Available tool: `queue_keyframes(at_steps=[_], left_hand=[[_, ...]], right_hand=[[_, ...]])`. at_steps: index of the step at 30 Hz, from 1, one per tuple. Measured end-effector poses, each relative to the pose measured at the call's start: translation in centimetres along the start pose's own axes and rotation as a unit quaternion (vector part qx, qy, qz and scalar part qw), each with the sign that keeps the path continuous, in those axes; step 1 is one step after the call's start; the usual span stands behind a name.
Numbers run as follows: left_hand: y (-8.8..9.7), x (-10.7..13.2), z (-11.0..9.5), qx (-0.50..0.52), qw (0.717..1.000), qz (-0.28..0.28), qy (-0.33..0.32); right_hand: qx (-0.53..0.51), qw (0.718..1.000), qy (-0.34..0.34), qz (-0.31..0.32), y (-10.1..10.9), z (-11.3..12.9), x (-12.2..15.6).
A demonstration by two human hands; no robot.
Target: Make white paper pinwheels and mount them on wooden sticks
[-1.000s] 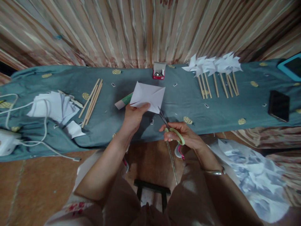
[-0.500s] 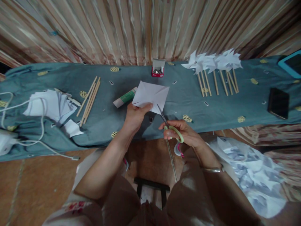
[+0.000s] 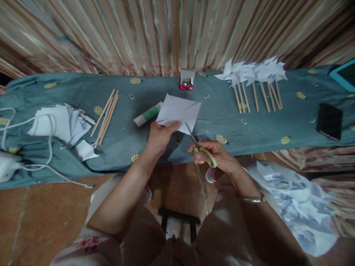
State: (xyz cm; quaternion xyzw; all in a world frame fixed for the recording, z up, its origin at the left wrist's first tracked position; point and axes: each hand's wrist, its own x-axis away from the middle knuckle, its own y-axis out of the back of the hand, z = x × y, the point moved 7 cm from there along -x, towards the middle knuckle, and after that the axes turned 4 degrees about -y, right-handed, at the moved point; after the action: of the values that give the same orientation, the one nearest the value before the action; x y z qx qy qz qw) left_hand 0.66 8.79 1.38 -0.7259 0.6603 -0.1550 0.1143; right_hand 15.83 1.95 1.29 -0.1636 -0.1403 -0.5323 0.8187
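Note:
My left hand [image 3: 160,137] pinches the lower edge of a white square of paper [image 3: 179,112] creased along its diagonals, held above the teal cloth [image 3: 138,96]. My right hand [image 3: 215,157] grips the pale green handles of a pair of scissors [image 3: 199,146]. The blades point up and left, with their tips at the paper's lower right edge. A slit shows at the paper's left corner.
A green and white glue stick [image 3: 148,113] lies behind the paper. Wooden sticks [image 3: 106,117] and a pile of white paper squares [image 3: 59,125] with white cables are at the left. A small red box of pins [image 3: 186,80], several paper pinwheels [image 3: 253,75] and a black phone [image 3: 329,121] lie farther back and right.
The paper and both hands have shifted slightly up and right in view. The scissor tips stay at the paper's lower right edge.

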Motion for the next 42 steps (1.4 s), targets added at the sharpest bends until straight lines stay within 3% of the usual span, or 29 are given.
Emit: queue_keyframes(at_steps=[23, 42], left_hand=[[0.1, -0.1, -0.2, 0.023, 1.0, 0.009, -0.004], [-0.1, 0.2, 0.5, 0.008, 1.0, 0.016, -0.006]], right_hand=[[-0.037, 0.996, -0.072, -0.034, 0.3, -1.1, -0.3], [0.003, 0.999, -0.029, -0.021, 0.1, -0.5, -0.3]])
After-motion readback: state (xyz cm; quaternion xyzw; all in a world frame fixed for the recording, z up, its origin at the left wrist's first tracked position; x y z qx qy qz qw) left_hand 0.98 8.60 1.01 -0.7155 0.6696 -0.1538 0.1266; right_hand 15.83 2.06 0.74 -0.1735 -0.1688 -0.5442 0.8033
